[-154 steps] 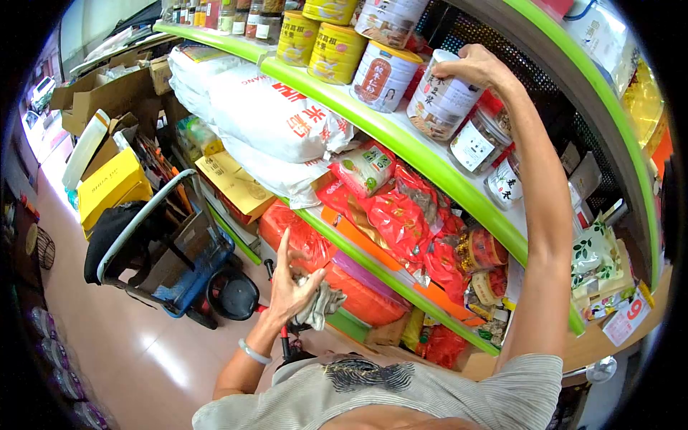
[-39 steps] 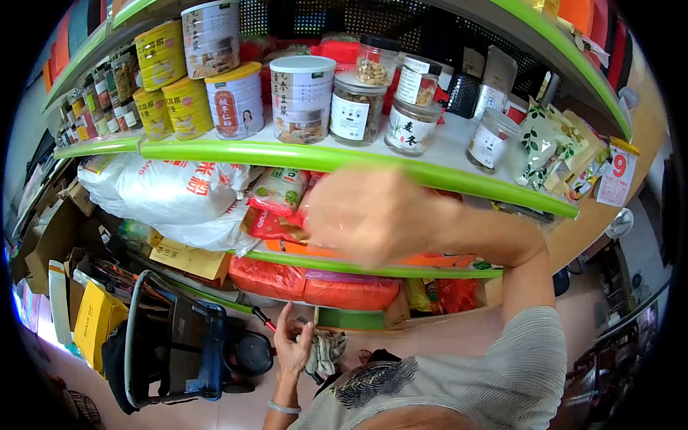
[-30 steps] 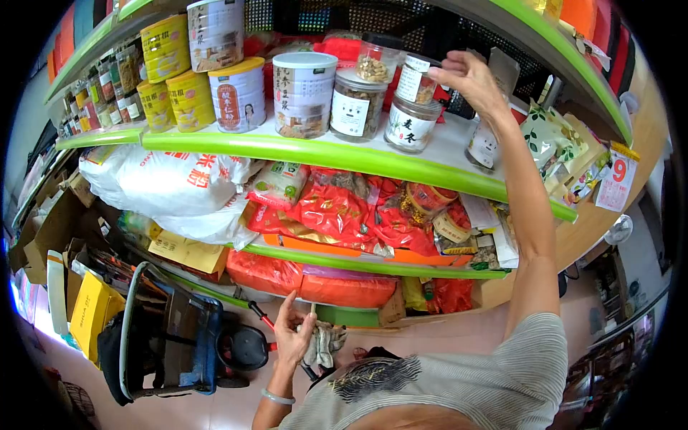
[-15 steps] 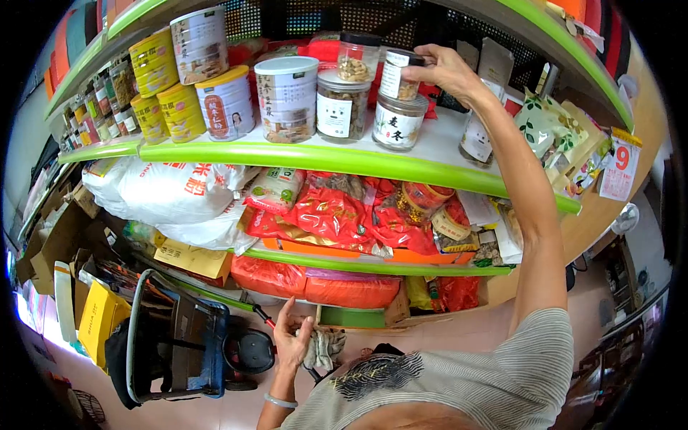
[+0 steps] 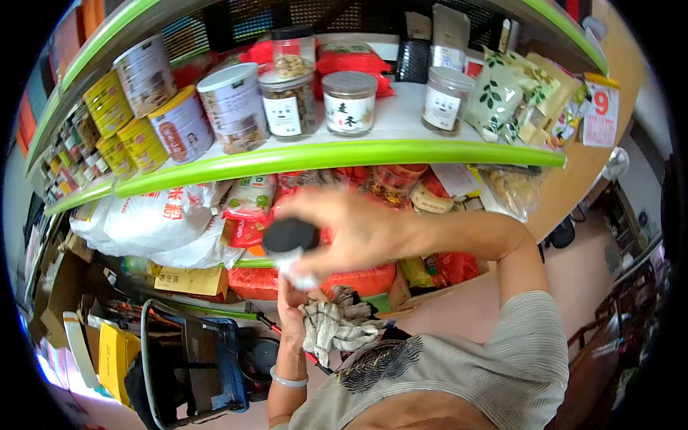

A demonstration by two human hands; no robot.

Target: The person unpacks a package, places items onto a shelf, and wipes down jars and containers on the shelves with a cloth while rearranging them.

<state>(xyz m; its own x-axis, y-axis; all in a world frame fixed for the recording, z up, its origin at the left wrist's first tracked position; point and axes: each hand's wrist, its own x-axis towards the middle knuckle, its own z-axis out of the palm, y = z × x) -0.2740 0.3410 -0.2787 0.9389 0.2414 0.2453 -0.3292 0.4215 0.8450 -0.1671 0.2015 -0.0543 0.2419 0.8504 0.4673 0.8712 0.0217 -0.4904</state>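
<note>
My right hand, blurred by motion, is closed around a small jar with a black lid, in front of the lower shelf. The jar leans toward me, and its pale side is smeared. Just beneath it is my left hand, fingers reaching up to the jar's lower end; whether they touch it I cannot tell. A crumpled grey-white cloth hangs at the left hand, apparently held by its partly hidden fingers. On the shelf above stands a jar with a white label and a grey lid.
Nut-filled jars, white cans and yellow tins line the green-edged shelf. Leafy-patterned bags lie at its right. Below are red packages and a white sack. A blue cart stands at lower left.
My right hand has taken the small black-lidded jar off the labelled jar and brought it down and left. My left hand has risen toward it with the cloth. The view has shifted.
</note>
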